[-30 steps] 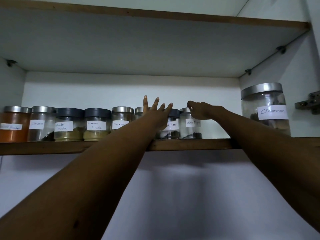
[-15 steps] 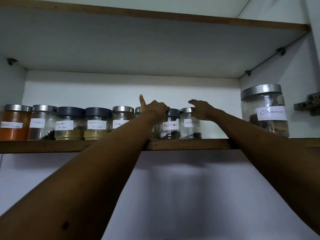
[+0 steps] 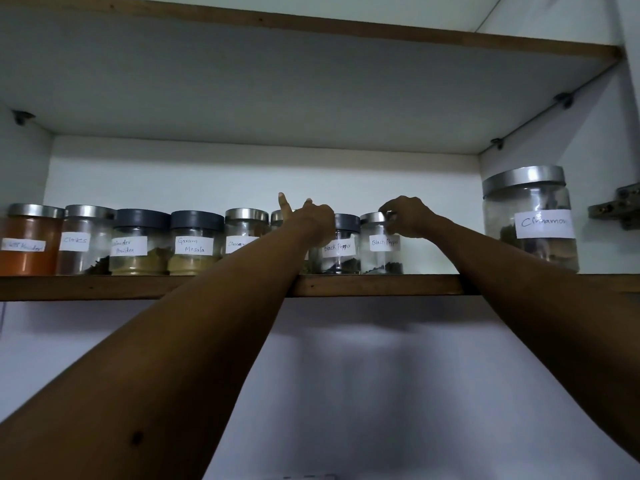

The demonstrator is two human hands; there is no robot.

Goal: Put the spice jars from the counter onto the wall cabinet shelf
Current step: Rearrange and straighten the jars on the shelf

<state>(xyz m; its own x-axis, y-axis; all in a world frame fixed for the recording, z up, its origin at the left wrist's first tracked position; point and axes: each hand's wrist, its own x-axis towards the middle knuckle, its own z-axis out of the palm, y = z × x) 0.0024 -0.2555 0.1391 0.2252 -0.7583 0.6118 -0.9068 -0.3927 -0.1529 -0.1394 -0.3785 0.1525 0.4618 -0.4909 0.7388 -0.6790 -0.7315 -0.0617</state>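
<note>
A row of labelled glass spice jars stands on the wooden wall cabinet shelf [image 3: 381, 285]. My right hand [image 3: 407, 216] grips the silver lid of the rightmost small Black Pepper jar [image 3: 381, 251]. My left hand [image 3: 311, 220] is curled over the grey lid of the neighbouring Black Pepper jar [image 3: 341, 249], one finger sticking up; my forearm hides part of a jar behind it. Left of them stand a Cinnamon jar [image 3: 242, 237], Garam Masala [image 3: 194, 247], Coriander Powder [image 3: 138, 247], Cloves [image 3: 81, 240] and an orange powder jar [image 3: 27, 244].
A large Cinnamon jar [image 3: 530, 220] with a silver lid stands at the shelf's right end, with a gap between it and the small jars. A door hinge [image 3: 620, 209] juts from the right cabinet wall. An upper shelf board [image 3: 311, 26] hangs overhead.
My left hand has gone from spread fingers to curled over the grey-lidded jar. My right hand has settled onto the silver lid. The two Black Pepper jars have barely shifted.
</note>
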